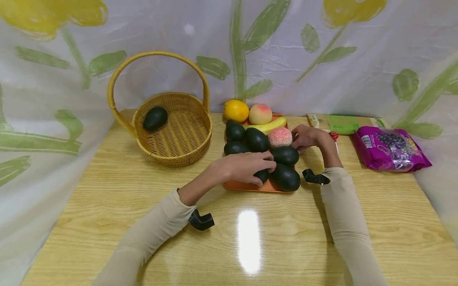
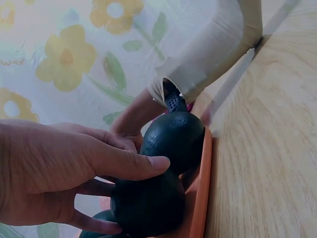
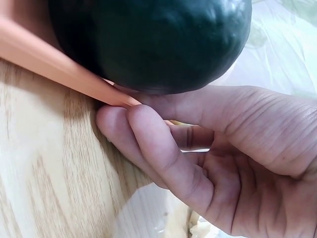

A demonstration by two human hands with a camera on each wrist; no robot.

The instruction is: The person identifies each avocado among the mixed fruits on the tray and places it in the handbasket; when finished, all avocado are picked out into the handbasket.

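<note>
An orange tray (image 1: 241,186) holds several dark green avocados (image 1: 285,177), a banana (image 1: 270,126), a pinkish peach (image 1: 280,137), a paler peach (image 1: 260,114) and a yellow lemon-like fruit (image 1: 236,111). Over the tray's near part, my left hand (image 1: 247,166) grips one avocado (image 2: 148,206), its thumb on one side and fingers round the other. That avocado is partly hidden by the hand in the head view. At the tray's right side, my right hand (image 1: 308,138) pinches the rim (image 3: 74,77) between thumb and fingers, just under another avocado (image 3: 163,44).
To the left stands a wicker basket (image 1: 175,161) with a tall handle and one avocado (image 1: 155,118) inside. On the right lie a purple snack bag (image 1: 390,149), a green-and-tan packet (image 1: 345,124) and a red lollipop (image 1: 334,136). A flowered curtain (image 1: 171,28) hangs behind the table.
</note>
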